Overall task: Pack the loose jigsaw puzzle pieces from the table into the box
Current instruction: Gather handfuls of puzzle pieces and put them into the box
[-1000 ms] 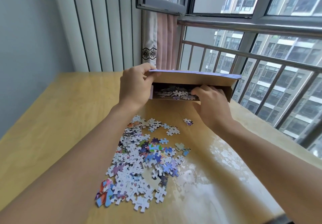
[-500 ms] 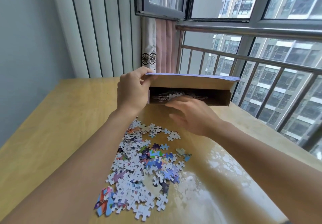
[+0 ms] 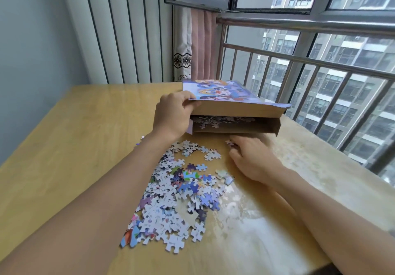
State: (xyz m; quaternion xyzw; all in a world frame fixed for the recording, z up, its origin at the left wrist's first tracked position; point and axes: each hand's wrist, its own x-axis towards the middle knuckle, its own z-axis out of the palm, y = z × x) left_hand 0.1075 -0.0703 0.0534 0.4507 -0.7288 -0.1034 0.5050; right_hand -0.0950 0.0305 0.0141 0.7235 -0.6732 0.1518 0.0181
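Observation:
A flat cardboard puzzle box (image 3: 235,125) lies at the far side of the wooden table (image 3: 64,157). My left hand (image 3: 173,114) grips the left end of its printed lid (image 3: 224,95) and holds it lifted. Several pieces show inside the box. A pile of loose jigsaw pieces (image 3: 177,193) is spread across the middle of the table, many face down. My right hand (image 3: 252,157) rests low on the table just in front of the box, fingers curled over a single piece (image 3: 230,142) at its fingertips.
A metal window railing (image 3: 310,60) runs along the table's right and far edge, close behind the box. A pink curtain (image 3: 203,45) hangs at the far corner. Bright glare covers the near right of the tabletop. One stray piece (image 3: 142,137) lies left of my left wrist.
My right hand has come out of the box opening and dropped onto the table by a lone piece. The view has tilted down, showing the lid's printed top.

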